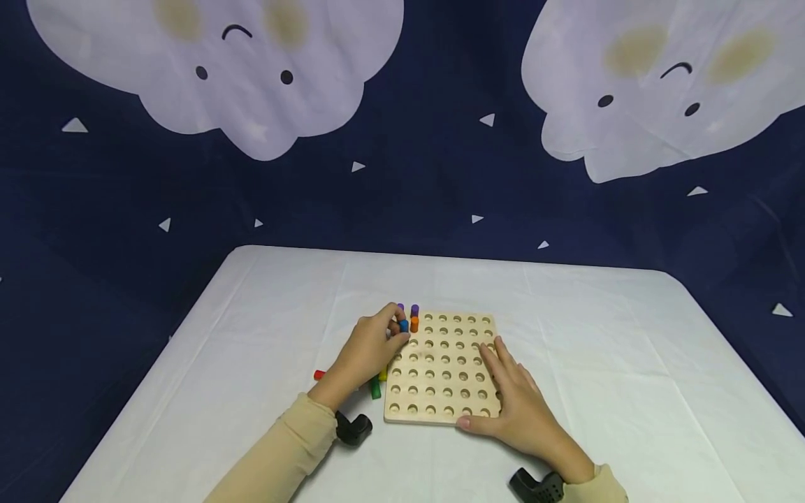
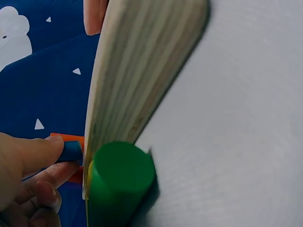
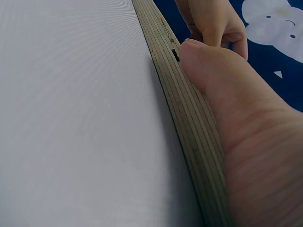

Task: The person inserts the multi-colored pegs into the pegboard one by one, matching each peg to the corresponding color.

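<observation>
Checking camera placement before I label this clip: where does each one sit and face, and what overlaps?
Head: on the head, facing forward and down at the wooden board; left hand, right hand and both sleeves show.
Left wrist: facing the board's layered edge and a green peg; the left hand's fingers show, pinching a blue peg.
Right wrist: facing along the board's edge; the right thumb looms close, left hand beyond.
Shared: head and left wrist both see the blue peg.

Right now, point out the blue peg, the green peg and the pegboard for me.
Blue peg (image 2: 72, 151), left wrist view, its side.
Green peg (image 2: 123, 169), left wrist view, its near end.
Pegboard (image 1: 437, 367), head view, bare wood between holes.
</observation>
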Demonstrator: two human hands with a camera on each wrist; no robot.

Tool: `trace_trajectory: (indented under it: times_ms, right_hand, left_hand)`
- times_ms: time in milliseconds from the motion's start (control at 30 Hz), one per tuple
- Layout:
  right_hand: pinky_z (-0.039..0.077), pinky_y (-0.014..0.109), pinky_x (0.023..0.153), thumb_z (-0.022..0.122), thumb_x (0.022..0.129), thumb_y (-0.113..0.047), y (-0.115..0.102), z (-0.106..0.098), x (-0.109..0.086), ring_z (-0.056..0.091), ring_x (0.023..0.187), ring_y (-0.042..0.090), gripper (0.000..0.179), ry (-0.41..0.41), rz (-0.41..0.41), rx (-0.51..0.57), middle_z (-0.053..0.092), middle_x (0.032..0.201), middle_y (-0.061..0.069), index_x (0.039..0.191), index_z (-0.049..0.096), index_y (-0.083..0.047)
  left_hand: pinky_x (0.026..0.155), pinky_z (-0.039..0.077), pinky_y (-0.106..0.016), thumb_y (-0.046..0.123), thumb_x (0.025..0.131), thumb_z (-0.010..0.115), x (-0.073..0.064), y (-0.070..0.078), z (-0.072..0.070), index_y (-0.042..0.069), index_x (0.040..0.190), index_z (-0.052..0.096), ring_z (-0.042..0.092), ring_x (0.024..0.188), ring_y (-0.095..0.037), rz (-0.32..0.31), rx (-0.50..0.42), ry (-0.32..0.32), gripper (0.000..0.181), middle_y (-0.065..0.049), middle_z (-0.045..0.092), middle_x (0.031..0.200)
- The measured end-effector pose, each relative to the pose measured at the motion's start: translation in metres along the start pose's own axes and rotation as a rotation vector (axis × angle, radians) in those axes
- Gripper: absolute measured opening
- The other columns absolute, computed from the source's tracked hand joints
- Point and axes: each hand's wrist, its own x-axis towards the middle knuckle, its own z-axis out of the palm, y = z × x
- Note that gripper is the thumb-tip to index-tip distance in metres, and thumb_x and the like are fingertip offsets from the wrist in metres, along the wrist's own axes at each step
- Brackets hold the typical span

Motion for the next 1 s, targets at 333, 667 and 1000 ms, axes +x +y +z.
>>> trace_trajectory:
  times_ms: [333,667,1000]
  right_hand:
    - [0.013,0.067,0.115,0.078,0.065,-0.071,-0.001,0.000,-0.001,0.018,0.148,0.048,0.121,0.000,-0.002,-0.005,0.008,0.166,0.017,0.158,0.022,-0.020]
    - [0.015,0.068,0.114,0.078,0.065,-0.072,0.000,0.001,0.000,0.019,0.147,0.051,0.121,0.005,-0.003,-0.011,0.008,0.167,0.016,0.158,0.022,-0.020]
    - [0.015,0.068,0.114,0.077,0.065,-0.073,0.002,0.001,0.000,0.018,0.147,0.051,0.121,0.007,-0.003,-0.012,0.007,0.167,0.015,0.159,0.021,-0.020]
  left_hand:
    - [0.069,0.048,-0.028,0.020,0.095,0.068,0.001,0.003,0.007,0.015,0.110,0.058,0.055,0.069,-0.010,0.047,0.027,0.009,0.019,0.003,0.062,0.081]
    - [0.070,0.051,-0.029,0.020,0.094,0.069,0.001,0.004,0.011,0.016,0.112,0.060,0.058,0.072,-0.009,0.075,0.038,0.008,0.020,0.002,0.067,0.086]
    - [0.074,0.052,-0.030,0.017,0.090,0.073,0.002,0.004,0.014,0.018,0.103,0.062,0.061,0.080,-0.011,0.088,0.072,0.002,0.018,0.001,0.070,0.089]
